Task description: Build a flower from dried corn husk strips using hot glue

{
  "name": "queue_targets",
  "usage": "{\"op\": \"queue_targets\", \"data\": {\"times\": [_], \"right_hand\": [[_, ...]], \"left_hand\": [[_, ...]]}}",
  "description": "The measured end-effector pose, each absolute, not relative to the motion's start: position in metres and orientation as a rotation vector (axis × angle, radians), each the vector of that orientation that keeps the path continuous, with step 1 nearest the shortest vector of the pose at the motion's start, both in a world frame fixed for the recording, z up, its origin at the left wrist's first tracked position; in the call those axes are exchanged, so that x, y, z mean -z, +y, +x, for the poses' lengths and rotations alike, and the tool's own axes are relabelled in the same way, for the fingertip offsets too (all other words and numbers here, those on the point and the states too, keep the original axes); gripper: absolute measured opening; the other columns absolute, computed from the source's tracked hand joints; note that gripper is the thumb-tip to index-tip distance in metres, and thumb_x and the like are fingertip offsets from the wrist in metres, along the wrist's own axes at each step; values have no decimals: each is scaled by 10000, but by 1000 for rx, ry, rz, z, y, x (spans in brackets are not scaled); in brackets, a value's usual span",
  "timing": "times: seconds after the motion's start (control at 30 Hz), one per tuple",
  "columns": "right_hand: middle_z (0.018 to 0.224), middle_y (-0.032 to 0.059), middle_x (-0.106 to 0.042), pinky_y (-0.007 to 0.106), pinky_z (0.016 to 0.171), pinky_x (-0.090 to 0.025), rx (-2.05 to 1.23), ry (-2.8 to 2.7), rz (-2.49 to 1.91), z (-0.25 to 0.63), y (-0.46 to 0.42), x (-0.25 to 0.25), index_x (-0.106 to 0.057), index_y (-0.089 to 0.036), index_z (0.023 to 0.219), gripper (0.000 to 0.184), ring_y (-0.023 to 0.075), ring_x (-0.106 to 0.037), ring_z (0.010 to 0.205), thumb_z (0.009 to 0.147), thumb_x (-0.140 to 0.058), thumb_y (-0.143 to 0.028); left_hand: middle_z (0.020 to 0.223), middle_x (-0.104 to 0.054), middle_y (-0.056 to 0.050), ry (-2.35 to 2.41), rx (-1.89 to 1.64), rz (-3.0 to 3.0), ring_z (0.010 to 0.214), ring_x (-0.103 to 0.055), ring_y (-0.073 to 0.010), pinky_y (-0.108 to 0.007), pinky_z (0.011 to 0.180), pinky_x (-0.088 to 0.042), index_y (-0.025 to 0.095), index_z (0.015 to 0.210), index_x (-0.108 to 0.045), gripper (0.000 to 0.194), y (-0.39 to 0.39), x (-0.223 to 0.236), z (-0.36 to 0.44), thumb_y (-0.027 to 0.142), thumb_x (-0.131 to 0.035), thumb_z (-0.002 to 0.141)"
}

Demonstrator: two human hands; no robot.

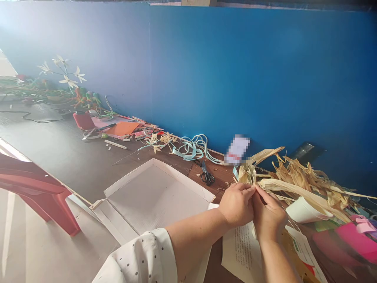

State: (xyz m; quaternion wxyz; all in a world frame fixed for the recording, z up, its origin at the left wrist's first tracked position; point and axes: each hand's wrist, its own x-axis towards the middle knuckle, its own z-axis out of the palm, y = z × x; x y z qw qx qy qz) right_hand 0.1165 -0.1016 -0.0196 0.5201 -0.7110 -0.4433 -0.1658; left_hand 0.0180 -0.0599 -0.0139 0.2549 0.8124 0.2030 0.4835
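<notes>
My left hand [238, 204] and my right hand [268, 217] meet at the fingertips over the right part of the table. Both are closed in a pinch on the lower end of a gathered corn husk [246, 173], which sticks up above the fingers. Its pinched end is hidden behind them. Just right of my hands lies a heap of dry corn husks [306, 177], one long pale strip reaching toward my right fingers. Under my wrists is a printed sheet of paper [240, 251].
A shallow cardboard box lid [159, 192] lies left of my arms. Black scissors [207, 177], looped light-blue cord [198, 146] and husk flowers [155, 142] lie beyond it. A white cup [308, 210] rests tipped at right. A blue partition [235, 70] borders the back; a red stool [44, 184] stands left.
</notes>
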Motion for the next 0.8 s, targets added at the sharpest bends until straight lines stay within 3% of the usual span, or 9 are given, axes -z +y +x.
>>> {"op": "queue_targets", "data": {"times": [0.2,0.27,0.4,0.57,0.8], "right_hand": [[858,101,-711,344,699,-453,242,-962,-1798,121,-104,19,-746,-175,920,379,253,-643,772,768,-593,-487],[876,93,-714,353,729,-452,201,-958,-1818,121,-105,18,-744,-190,928,373,257,-644,792,759,-596,-487],[891,102,-713,346,748,-455,193,-1020,-1797,116,-105,14,-750,-177,902,392,263,-643,837,755,-563,-488],[905,102,-710,323,731,-456,158,-1079,-1768,111,-102,15,-750,-163,895,404,252,-647,829,733,-564,-482],[831,73,-706,336,690,-445,-5,-995,-1896,109,-105,15,-735,-207,932,436,243,-633,757,704,-589,-548]], "left_hand": [[988,-673,-86,667,-1199,1984,884,-606,-194,-304,828,-456,176,1023,-651,311,-61,11,16,145,-444,794],[891,-674,-69,822,-1148,1762,778,-600,-172,-284,751,-467,186,1001,-659,263,-56,11,16,212,-496,796],[909,-638,-79,862,-1119,1448,742,-563,-133,-244,703,-447,144,922,-695,238,-39,13,18,289,-582,770],[716,-609,-44,647,-959,1126,597,-476,-82,-228,619,-393,98,910,-703,326,-26,15,19,365,-642,733],[615,-545,-12,494,-892,930,557,-434,-67,-234,582,-346,68,788,-677,487,-29,12,17,483,-754,546]]}}
